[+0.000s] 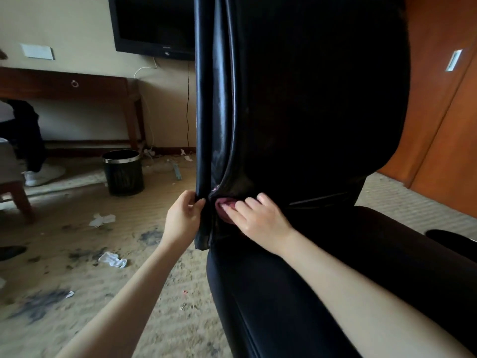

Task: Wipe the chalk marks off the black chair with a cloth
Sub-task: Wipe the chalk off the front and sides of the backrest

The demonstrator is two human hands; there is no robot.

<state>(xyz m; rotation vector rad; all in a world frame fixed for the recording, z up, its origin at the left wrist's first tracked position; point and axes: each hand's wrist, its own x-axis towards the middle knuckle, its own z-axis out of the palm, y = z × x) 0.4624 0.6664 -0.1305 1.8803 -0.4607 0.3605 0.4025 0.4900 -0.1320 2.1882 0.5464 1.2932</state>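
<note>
Black glossy leather-like chair (309, 99) fills the view, tall rounded back with piped seams, faint pale smears along its left side panel. Left hand (182, 215) pinches that panel's edge, pulling the fold open; right hand (258, 218) presses a small bunched dark-pink cloth (224, 210) into the seam where back meets seat, fingers fairly straight. Best to keep the fold taut and rub along the seam with firm short strokes.

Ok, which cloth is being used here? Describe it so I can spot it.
Find the tall black leather chair. Low on its back edge, by the seam, the right hand presses a small crumpled dark pink cloth. It is the only pink thing there.
</note>
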